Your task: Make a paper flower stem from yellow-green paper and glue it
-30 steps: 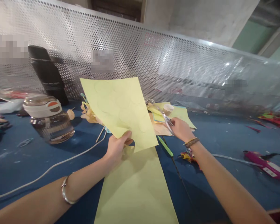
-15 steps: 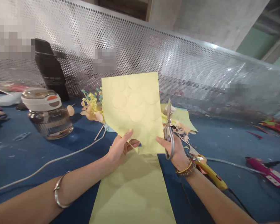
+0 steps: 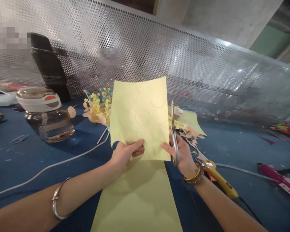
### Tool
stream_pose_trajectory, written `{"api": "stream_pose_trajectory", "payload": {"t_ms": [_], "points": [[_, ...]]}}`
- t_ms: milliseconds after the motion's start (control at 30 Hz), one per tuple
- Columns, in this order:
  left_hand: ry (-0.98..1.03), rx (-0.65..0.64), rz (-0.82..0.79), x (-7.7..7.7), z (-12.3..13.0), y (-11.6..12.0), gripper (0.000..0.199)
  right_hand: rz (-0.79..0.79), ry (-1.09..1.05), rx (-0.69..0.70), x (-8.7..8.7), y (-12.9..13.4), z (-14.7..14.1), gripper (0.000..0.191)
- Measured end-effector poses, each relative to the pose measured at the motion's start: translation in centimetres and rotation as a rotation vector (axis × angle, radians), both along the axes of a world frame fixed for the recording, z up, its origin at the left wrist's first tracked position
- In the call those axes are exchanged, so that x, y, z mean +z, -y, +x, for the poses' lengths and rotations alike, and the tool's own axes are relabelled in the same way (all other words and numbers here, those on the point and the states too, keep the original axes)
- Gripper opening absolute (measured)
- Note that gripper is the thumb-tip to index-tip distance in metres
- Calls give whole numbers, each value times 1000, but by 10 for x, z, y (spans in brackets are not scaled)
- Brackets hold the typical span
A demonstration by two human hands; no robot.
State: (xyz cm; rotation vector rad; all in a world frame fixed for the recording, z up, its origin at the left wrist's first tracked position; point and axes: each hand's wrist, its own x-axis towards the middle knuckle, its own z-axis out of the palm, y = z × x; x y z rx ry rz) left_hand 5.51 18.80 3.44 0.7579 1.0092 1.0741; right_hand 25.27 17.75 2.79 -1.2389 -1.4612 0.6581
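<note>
A pale yellow sheet of paper (image 3: 140, 106) with round outlines pressed into it stands upright between my hands. My left hand (image 3: 127, 154) pinches its lower left part, thumb in front, and a rounded notch shows in the edge there. At the lower right corner, the thumb of my right hand (image 3: 181, 154) presses on the sheet. That same hand holds silver scissors (image 3: 174, 138), blades pointing up beside the paper's right edge. Below lies another yellow sheet (image 3: 137, 199), flat on the blue table (image 3: 74, 170).
To the left stand a glass bottle of clear liquid (image 3: 49, 124) and yellow paper flowers (image 3: 98, 108). A white cable (image 3: 62, 163) crosses the table. On the right lie paper offcuts (image 3: 189, 137), a yellow-handled tool (image 3: 223, 180) and a purple tool (image 3: 277, 177). A perforated metal panel (image 3: 140, 48) rises behind.
The sheet has shifted slightly right and straightened at its lower left. My left thumb now lies further across its front. The scissors remain in my right hand, blades a little more upright.
</note>
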Motion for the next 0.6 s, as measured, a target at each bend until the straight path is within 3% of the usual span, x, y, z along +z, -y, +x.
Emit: {"api": "stream_pose_trajectory", "payload": {"t_ms": [167, 367, 500, 600], "points": [[-54, 108, 101, -8, -1, -2, 26, -58, -43, -11, 6, 5, -5, 29], [-69, -6, 192, -3, -3, 0, 29, -85, -129, 38, 8, 6, -8, 26], [-102, 142, 117, -1, -5, -4, 27, -84, -218, 55, 17, 10, -5, 26], [-85, 206, 143, -3, -8, -8, 27, -51, -274, 145, 24, 15, 3, 26]]}}
